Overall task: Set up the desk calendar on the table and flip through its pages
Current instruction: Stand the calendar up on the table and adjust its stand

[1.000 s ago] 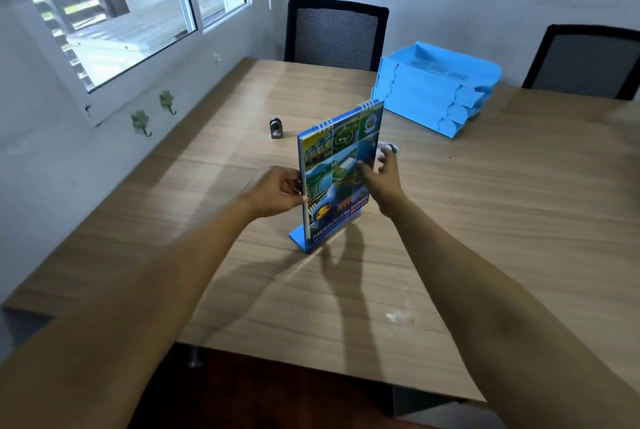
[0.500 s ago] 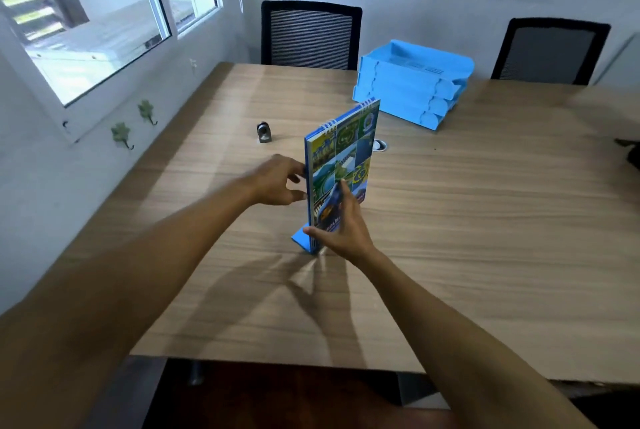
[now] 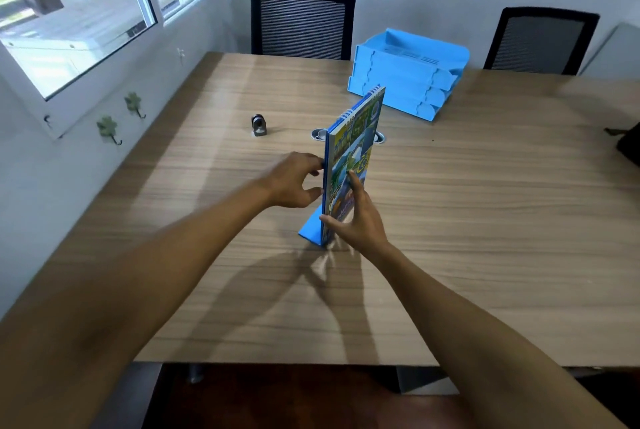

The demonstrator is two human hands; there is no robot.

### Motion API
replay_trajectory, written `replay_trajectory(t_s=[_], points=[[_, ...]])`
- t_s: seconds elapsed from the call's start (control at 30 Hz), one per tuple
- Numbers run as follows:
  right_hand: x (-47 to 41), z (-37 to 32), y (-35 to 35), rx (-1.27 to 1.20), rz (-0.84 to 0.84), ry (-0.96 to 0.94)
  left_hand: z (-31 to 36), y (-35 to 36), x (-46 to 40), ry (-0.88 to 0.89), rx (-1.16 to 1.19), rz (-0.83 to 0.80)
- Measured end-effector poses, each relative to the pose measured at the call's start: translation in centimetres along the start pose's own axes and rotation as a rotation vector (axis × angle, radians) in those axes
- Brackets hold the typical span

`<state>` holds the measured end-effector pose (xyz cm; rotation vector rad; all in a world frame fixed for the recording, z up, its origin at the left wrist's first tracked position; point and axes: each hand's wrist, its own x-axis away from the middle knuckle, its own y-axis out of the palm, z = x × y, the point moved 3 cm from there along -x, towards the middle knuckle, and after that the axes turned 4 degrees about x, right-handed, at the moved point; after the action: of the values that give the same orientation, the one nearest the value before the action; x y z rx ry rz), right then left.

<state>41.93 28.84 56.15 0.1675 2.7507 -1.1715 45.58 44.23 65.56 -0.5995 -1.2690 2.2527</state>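
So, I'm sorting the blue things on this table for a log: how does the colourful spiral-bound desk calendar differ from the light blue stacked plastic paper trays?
The desk calendar stands upright near the table's middle; the paper trays sit low by the far edge. The calendar's cover has photo panels; the trays are plain. Both hands touch the calendar; nothing touches the trays. Both show blue.

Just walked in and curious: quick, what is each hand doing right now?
Left hand: open, fingertips steadying the calendar from behind.
Right hand: open, fingers on the calendar's front cover near the bottom, not gripping.
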Motion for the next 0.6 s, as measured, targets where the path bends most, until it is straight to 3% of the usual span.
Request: replay_trajectory(t_s=[0.6], points=[[-1.1,0.4,-2.4,0.264,-0.268,-0.102,-0.6,0.6,-1.6,-0.008,0.005,0.025]])
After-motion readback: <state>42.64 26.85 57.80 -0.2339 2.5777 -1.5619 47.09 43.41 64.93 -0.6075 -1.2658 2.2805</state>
